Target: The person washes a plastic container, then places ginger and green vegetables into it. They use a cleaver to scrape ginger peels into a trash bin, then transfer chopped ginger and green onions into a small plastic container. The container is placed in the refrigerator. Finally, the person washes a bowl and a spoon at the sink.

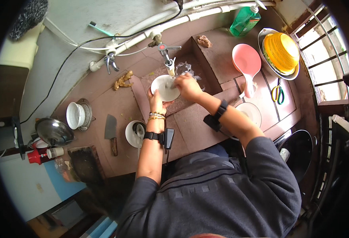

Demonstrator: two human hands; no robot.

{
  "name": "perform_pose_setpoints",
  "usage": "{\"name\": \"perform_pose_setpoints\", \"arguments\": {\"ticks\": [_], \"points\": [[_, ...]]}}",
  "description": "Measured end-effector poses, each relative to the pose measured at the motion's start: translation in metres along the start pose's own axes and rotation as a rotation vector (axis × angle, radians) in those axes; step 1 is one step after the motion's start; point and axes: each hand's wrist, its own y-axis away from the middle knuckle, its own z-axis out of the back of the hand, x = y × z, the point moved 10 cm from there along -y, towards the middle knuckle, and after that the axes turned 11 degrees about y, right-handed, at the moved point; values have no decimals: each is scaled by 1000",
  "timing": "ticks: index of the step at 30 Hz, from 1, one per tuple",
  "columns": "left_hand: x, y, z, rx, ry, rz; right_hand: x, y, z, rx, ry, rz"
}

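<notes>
My left hand (156, 101) grips the rim of a white bowl (162, 86) from below left, holding it over the tiled sink (174, 110). Cloudy liquid stands in the bowl. My right hand (188, 86) reaches over the bowl's right edge with its fingers closed on a greyish thing, too blurred to name, that dips inside. Just above the bowl is the spout of a metal tap (165, 55) with a cloth-like wrap at its end. Clear plastic or splashing water, I cannot tell which, shows behind my right hand.
Left on the counter are ginger root (123, 80), a cleaver (111, 126), a bowl with a spoon (131, 135) and a white strainer basket (75, 115). To the right lie a pink ladle (246, 59), scissors (278, 94), a yellow colander (281, 53) in a metal basin and a green pump bottle (245, 21).
</notes>
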Motion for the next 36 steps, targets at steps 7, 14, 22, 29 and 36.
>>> {"name": "perform_pose_setpoints", "arguments": {"ticks": [7, 14, 22, 29, 36], "points": [[64, -9, -48, 271, 630, 508, 58, 49, 29, -272, -154, -101], [93, 33, -25, 113, 507, 653, 8, 29, 20, -264, -359, -420], [34, 40, -19, -6, 21, 41, -27, 83, -59, -44, -1418, -1220], [-44, 76, -33, -151, -1018, -823, -93, 109, -66, 55, -1106, -1294], [49, 47, 2, -10, 73, 397, -121, 83, -13, -204, -1421, -1253]]}}
